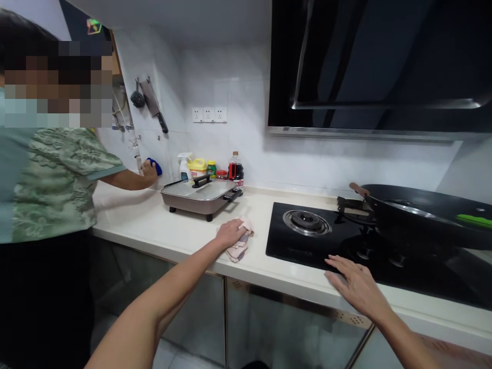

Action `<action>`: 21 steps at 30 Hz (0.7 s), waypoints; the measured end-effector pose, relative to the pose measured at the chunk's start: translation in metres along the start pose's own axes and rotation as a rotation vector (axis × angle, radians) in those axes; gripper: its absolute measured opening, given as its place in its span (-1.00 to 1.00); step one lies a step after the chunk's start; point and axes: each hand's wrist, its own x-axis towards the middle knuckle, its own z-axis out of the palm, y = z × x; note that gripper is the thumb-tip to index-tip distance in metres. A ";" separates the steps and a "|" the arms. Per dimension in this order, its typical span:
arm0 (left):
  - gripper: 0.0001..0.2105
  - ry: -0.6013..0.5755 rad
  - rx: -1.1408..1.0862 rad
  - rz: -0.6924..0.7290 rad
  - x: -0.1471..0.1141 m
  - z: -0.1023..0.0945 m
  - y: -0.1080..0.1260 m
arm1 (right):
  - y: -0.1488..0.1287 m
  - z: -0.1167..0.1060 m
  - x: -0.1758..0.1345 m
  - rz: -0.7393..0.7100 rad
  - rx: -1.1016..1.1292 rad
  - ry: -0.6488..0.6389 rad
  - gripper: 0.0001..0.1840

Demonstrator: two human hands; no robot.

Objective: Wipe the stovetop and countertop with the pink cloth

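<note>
My left hand presses down on a crumpled pinkish cloth on the white countertop, between the electric pan and the stove. Its fingers are partly lost in the folds. The electric pan, brown with a glass lid and black handles, stands just behind that hand. My right hand is spread, fingers stretched, at the front edge of the black gas stove; nothing is in it. Whether its fingertips touch the stove, I cannot tell.
A large wok covers the right burner, its wooden handle pointing left. Bottles and jars, including a dark sauce bottle, line the wall. At left another person holds a blue cloth to the tiles. A range hood hangs overhead.
</note>
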 end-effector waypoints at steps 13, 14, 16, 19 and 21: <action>-0.73 0.146 -0.002 0.213 -0.100 0.016 0.080 | 0.003 0.012 -0.002 0.022 0.036 0.109 -0.42; -0.73 0.169 0.009 0.211 -0.106 0.021 0.082 | 0.003 0.011 -0.001 0.024 0.060 0.109 -0.42; -0.72 0.203 0.008 0.224 -0.116 0.032 0.091 | 0.003 0.010 0.002 0.030 0.120 0.112 -0.43; -0.66 0.220 -0.036 0.313 -0.127 0.053 0.113 | 0.006 0.006 0.004 0.072 0.240 0.123 -0.46; -0.61 0.213 -0.056 0.373 -0.129 0.068 0.133 | 0.009 0.002 0.003 0.134 0.337 0.159 -0.46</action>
